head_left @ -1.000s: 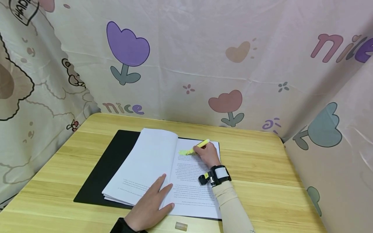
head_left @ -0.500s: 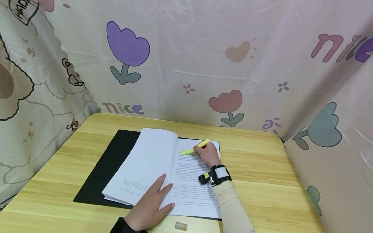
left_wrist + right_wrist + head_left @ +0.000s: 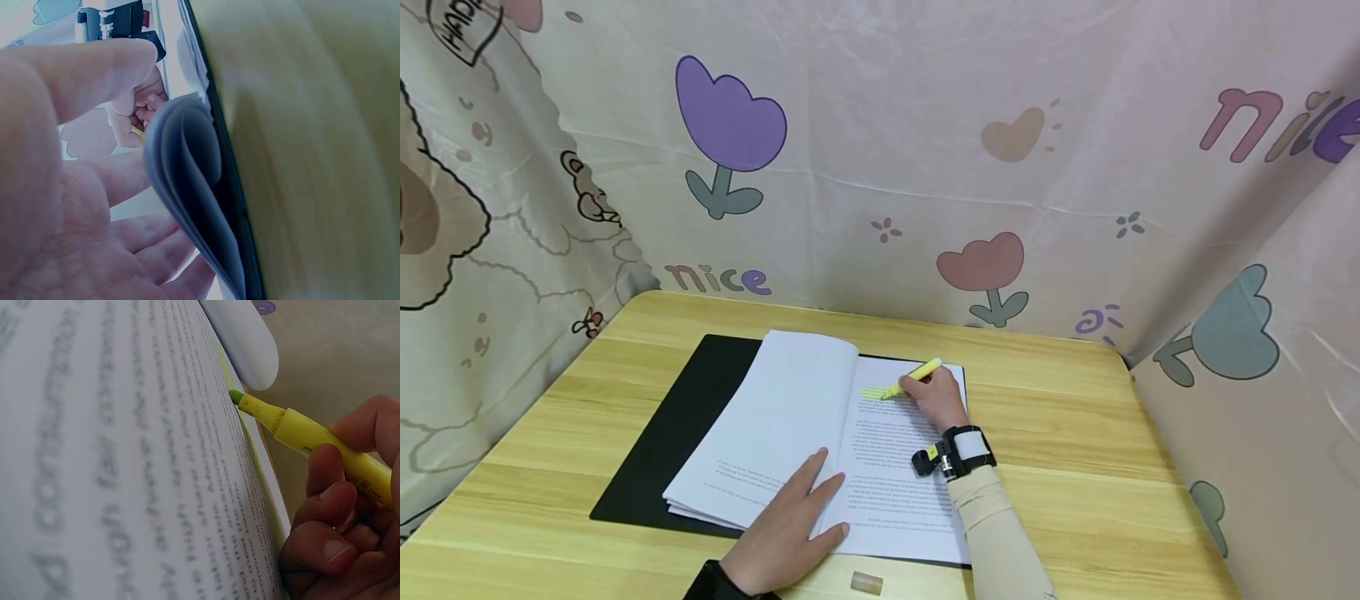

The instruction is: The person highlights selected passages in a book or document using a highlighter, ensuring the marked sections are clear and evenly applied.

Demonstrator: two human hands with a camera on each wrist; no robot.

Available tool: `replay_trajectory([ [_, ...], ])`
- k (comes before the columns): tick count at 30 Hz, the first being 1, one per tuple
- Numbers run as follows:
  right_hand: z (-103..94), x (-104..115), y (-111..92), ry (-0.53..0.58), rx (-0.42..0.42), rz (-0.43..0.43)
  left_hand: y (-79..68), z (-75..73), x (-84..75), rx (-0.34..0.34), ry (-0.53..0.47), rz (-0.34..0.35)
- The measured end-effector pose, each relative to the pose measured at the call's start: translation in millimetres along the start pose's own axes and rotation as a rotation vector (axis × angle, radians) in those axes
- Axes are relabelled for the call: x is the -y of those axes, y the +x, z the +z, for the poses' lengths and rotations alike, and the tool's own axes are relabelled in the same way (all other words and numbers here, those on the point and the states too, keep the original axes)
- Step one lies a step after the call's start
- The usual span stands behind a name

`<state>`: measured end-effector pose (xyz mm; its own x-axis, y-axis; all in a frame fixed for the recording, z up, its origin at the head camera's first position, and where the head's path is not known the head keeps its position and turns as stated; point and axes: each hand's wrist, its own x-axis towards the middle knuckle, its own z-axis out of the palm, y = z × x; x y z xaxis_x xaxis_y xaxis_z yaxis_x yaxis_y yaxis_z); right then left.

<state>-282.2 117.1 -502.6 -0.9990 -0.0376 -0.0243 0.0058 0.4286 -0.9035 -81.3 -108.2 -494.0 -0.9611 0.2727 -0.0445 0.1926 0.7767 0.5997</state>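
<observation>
Head view: left hand [image 3: 786,533] splays on pages [image 3: 793,400], right hand [image 3: 942,400] pinches highlighter [image 3: 914,377].

Desk [image 3: 1067,417] looks like wood from where I'm standing, pale grain, smooth with a low sheen, though I can't tell if it's real wood or laminate. The pages [image 3: 790,400] are plain matt white paper, pretty smooth. Black cover [image 3: 655,450] under them is dead matt, could be plastic or card, no idea. Highlighter [image 3: 331,447] is smooth yellow plastic, with a felt-looking nib [image 3: 235,396]. Printed curtain [image 3: 865,108] is thin creased cloth with a slight sheen. Sleeve [image 3: 1000,533] is soft matt fabric, and there's a shiny metal fitting [image 3: 106,24] on the wrist camera.
</observation>
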Motion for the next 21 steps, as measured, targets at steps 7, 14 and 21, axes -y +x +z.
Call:
replay_trajectory([
  [7, -0.5, -0.1, 0.4, 0.007, -0.003, 0.008, 0.2, 0.2, -0.4, 0.006, 0.001, -0.009],
  [14, -1.4, -1.5, 0.9, 0.000, -0.009, -0.002, -0.5, 0.1, -0.1, 0.007, 0.008, -0.017],
  [21, -1.7, -2.3, 1.9, -0.029, -0.016, -0.010, -0.2, 1.0, 1.0, 0.003, 0.010, -0.016],
])
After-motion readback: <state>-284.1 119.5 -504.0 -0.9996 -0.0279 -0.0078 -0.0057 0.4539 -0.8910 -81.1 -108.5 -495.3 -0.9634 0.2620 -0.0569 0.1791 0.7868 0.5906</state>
